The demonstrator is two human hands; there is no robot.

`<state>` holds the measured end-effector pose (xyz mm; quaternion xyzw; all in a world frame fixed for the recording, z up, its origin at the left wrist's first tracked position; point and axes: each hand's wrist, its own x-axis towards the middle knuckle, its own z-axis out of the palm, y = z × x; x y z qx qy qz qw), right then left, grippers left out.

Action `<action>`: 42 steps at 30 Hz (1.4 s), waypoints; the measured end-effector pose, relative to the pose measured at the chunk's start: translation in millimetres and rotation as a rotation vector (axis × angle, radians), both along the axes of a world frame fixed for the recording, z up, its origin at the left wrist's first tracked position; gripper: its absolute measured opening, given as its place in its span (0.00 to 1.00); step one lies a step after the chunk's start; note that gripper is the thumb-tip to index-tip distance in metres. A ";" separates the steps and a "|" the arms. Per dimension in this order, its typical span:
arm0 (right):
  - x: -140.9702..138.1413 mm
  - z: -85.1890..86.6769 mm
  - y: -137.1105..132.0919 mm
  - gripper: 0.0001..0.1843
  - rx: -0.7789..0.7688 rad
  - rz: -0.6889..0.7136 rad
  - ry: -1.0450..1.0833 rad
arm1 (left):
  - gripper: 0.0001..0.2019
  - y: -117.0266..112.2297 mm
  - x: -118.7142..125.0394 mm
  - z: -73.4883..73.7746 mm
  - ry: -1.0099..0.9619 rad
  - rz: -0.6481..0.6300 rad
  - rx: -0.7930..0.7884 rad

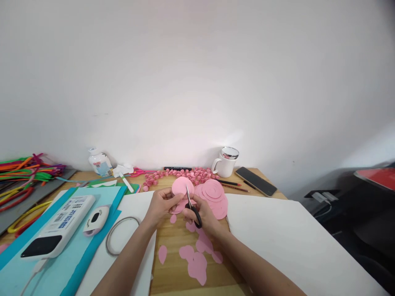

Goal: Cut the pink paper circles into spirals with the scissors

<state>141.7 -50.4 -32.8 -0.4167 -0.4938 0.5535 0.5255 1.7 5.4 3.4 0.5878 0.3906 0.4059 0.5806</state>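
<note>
A round pink paper disc (181, 185) is pinched between the thumb and fingers of my left hand (163, 202). My right hand (201, 210) grips small scissors (194, 209) by their black handles, the metal blades pointing up against the disc's right side. Just behind and to the right lies a stack of pink paper circles (212, 195) of several sizes. Loose pink paper scraps (197, 265) are scattered on the wooden table (173, 271) below my hands. Whether the scissor blades are parted is hard to make out.
Many small pink rolled paper roses (197, 174) lie along the wall. Beyond the circles stand a white mug (226, 162), pencils (228, 182) and a phone (256, 181). At left are a power bank (61, 226), a white bottle (100, 163) and colourful pipe cleaners (27, 170). White sheets (286, 234) flank the wood.
</note>
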 end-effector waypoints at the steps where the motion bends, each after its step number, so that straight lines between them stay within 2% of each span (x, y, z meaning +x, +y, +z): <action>1: 0.1 -0.1 -0.1 0.22 0.000 0.002 0.000 | 0.15 0.1 0.0 0.4 -0.003 0.001 -0.001; 7: 1.3 -3.3 1.0 0.23 -0.001 0.010 0.000 | 0.13 2.1 -0.3 -1.3 -0.046 0.012 -0.013; 16: -2.5 -8.5 0.0 0.24 -0.024 0.040 0.060 | 0.12 6.0 0.2 -4.6 -0.206 0.104 -0.027; 22: -2.6 -10.5 0.9 0.22 0.002 0.065 0.011 | 0.15 1.2 2.6 -2.3 -0.102 0.088 -0.009; 27: -1.2 -5.3 4.4 0.22 0.068 0.013 0.024 | 0.17 -2.0 3.8 -0.5 -0.019 0.029 0.013; 31: -2.5 -1.6 4.7 0.21 0.118 0.001 0.072 | 0.17 -2.3 4.7 -1.9 -0.005 0.017 0.025; 36: -3.5 0.7 3.2 0.21 0.101 0.014 0.058 | 0.17 -4.5 5.9 1.9 -0.003 0.021 0.011; 42: -2.4 -3.7 4.3 0.19 0.120 0.016 0.042 | 0.16 -4.5 6.3 3.7 -0.008 0.032 -0.006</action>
